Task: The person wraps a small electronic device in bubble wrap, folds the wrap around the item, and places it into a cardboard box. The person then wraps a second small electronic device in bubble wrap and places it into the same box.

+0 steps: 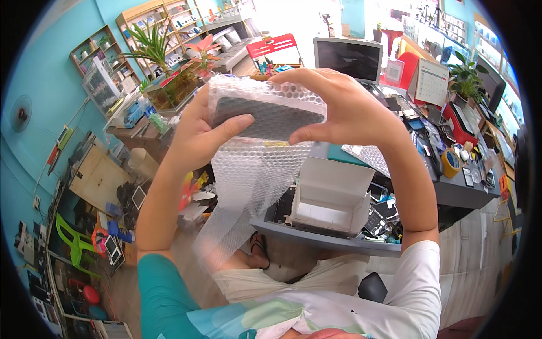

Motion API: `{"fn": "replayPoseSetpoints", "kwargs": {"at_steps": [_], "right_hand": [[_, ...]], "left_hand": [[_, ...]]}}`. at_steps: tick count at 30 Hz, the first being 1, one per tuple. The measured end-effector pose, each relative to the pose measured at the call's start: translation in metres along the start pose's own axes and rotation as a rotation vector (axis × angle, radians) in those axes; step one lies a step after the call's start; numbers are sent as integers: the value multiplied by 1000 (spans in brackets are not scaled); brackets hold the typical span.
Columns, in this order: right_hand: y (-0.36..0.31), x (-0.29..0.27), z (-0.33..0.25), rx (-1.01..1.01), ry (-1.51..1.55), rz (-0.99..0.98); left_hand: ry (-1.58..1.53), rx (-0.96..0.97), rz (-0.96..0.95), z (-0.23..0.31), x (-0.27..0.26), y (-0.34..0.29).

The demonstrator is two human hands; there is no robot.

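Note:
Raised in front of me is a flat, dark, phone-shaped slab (276, 117) inside clear bubble wrap (248, 175). The wrap covers its front, and a long loose tail hangs down toward my lap. My left hand (206, 133) grips the left end, its thumb laid across the front face. At the right end, my right hand (350, 110) curves over the top edge, with its thumb at the lower edge. An open white cardboard box (330, 183) stands below them, and its visible inside shows only bare white walls.
The box rests in a pulled-out drawer (316, 240) among loose phone parts. On the desk are a laptop (348, 59), a desk calendar (430, 82), a yellow tape roll (450, 163) and many small devices. A planted glass tank (172, 87) stands at left, near a green chair (73, 240).

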State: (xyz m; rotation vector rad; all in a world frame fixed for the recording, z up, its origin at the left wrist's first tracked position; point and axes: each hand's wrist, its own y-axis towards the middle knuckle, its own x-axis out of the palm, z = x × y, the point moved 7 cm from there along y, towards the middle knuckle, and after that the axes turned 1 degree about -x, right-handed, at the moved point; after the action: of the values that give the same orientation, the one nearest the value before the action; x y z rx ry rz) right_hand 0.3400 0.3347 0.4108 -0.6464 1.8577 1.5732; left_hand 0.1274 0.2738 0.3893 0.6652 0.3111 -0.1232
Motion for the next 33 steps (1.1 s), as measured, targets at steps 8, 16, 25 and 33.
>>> {"fn": "replayPoseSetpoints", "kwargs": {"at_steps": [8,16,25,33], "right_hand": [[17,-3,0,-45,97,-148],[17,-2,0,-154,47,-98],[22,3,-2,-133,-65,-59],[20,3,-30,-315,-416,197]], "left_hand": [[-88,-116,-36,-5,0,-3],[-59,-115,26,-6,5,0],[139,13,16,2,-18,6],[178,27,-2,3,-35,17]]}}
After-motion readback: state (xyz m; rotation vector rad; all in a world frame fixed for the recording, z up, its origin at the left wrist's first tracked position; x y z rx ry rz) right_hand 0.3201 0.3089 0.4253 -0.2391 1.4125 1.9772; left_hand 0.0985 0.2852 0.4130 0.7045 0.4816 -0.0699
